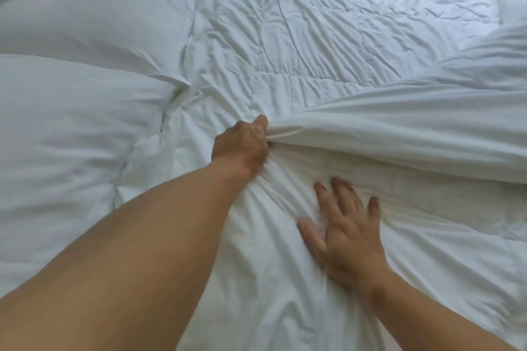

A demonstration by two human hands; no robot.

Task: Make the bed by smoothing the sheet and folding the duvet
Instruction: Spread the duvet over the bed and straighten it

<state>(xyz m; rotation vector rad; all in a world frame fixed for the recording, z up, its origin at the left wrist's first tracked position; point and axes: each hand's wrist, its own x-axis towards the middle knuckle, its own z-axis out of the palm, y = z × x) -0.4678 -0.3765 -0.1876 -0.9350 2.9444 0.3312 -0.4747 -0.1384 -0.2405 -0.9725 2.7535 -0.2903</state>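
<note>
- White duvet (405, 122) — one thick fold runs from the middle of your view off to your right, its near edge raised off the layer below.
- Your left hand (242, 145) — fingers curled round the end of that fold, gripping it, with the arm stretched forward.
- Your right hand (348, 239) lies palm down, fingers spread wide, pressed flat on the sheet and slightly blurred.
- Sheet (442, 236): white and creased, lying under the raised fold, with wrinkles fanning out between your two hands.
- Far pillow (99, 8) and near pillow (57, 128): both white, at your left, side by side and touching.
</note>
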